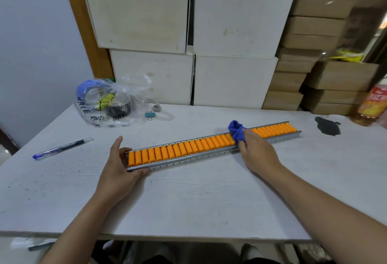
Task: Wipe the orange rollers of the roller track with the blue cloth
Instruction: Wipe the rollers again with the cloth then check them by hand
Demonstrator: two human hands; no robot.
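Note:
A long metal roller track (pixel 188 159) with a row of orange rollers (pixel 180 150) lies slanted across the white table, its left end nearer to me. My left hand (pixel 119 167) grips the track's left end, thumb at the near rail and fingers behind. My right hand (pixel 254 148) presses a bunched blue cloth (pixel 236 130) onto the rollers about two thirds along to the right. The rollers under the cloth are hidden.
A clear plastic bag (pixel 111 102) with tape rolls sits at the back left, with a teal binder clip (pixel 149 115) beside it. A blue pen (pixel 62 148) lies at the left. A dark stain (pixel 327 126) and an orange bottle (pixel 372 104) are far right. Stacked white boxes (pixel 188 33) stand behind.

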